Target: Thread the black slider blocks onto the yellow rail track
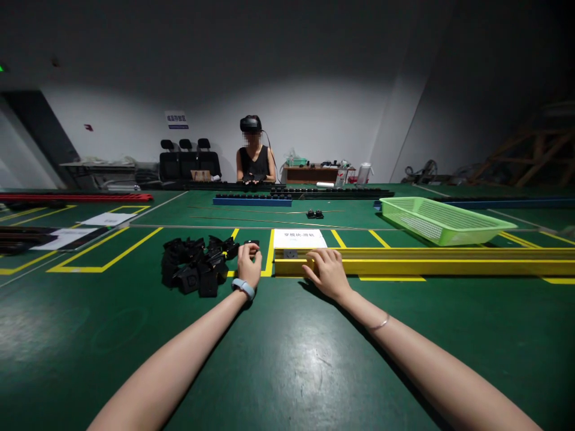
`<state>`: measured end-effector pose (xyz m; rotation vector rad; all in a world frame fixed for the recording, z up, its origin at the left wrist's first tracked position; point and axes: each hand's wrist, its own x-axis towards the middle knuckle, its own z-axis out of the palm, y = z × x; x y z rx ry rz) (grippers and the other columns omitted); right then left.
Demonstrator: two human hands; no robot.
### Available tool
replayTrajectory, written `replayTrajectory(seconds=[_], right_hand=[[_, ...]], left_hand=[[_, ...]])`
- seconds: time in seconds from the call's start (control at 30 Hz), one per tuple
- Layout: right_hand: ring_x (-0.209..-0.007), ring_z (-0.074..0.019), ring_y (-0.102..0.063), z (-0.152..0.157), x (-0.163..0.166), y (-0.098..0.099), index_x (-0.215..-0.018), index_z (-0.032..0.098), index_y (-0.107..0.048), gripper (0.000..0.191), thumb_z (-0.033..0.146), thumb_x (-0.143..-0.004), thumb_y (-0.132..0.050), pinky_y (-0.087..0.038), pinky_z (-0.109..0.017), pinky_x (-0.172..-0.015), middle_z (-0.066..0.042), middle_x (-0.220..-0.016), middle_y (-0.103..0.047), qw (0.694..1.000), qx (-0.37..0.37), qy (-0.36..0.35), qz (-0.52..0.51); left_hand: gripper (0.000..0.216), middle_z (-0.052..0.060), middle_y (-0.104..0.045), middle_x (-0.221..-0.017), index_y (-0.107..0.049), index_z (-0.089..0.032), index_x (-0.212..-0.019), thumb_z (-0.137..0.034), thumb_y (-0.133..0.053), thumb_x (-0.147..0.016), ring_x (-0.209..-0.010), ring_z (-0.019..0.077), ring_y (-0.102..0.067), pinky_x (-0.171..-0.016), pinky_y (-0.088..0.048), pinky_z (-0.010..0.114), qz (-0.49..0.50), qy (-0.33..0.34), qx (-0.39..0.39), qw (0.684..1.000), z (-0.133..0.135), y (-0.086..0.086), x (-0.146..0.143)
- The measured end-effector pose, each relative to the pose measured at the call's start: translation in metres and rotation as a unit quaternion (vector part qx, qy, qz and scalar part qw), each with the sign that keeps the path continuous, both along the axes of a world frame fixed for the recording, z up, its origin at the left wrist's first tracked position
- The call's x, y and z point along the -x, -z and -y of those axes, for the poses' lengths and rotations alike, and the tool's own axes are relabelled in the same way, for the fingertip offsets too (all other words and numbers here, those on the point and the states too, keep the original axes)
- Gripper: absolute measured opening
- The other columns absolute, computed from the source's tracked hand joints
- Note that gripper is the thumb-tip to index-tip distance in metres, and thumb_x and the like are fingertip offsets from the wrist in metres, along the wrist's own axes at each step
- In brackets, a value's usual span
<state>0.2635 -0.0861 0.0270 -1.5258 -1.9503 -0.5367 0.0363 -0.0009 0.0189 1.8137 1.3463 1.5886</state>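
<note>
My left hand [248, 263], with a pale blue band at the wrist, is curled at the right edge of a heap of black plastic parts [193, 263]. A small black block [254, 243] shows at its fingertips; the fingers partly cover it. A long yellow rail [426, 267] lies across the table to the right. Near its left end my right hand [327, 270] grips it, fingers over the top and thumb toward the front. Inside the channel, left of my right fingers, sits a dark small block [290, 254].
A white printed sheet [300, 238] lies behind the rail. The green basket [442, 221] stands at back right. Two small black parts [315, 214] and a blue rail [251, 202] lie farther back. Across the table sits a person [255, 158] wearing a headset.
</note>
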Motion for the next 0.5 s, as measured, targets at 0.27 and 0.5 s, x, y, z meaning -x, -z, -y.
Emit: replayTrajectory(seconds=[0.27,0.5], right_hand=[[-0.126,-0.0219,-0.04,-0.002,0.016,-0.005,-0.139,0.024,-0.037,0.053,0.037,-0.089,-0.046,-0.036,-0.041,-0.1,-0.007,-0.136,-0.047,0.984,0.04,-0.162,0.057],[-0.123,-0.0224,-0.043,0.0,0.015,-0.006,-0.138,0.023,-0.038,0.049,0.034,-0.09,-0.044,-0.034,-0.041,-0.1,-0.006,-0.137,-0.046,0.985,0.064,-0.153,0.05]], left_hand=[[0.049,0.015,-0.047,-0.128,-0.045,-0.017,-0.121,-0.017,-0.054,-0.072,-0.123,0.0284,-0.041,-0.103,-0.03,0.041,-0.092,-0.137,0.14,0.976,-0.013,0.011,0.005],[0.068,0.019,-0.043,-0.137,-0.031,-0.013,-0.137,-0.022,-0.054,-0.074,-0.131,0.0334,-0.032,-0.104,-0.027,0.045,-0.126,-0.117,0.187,0.967,-0.015,0.013,0.007]])
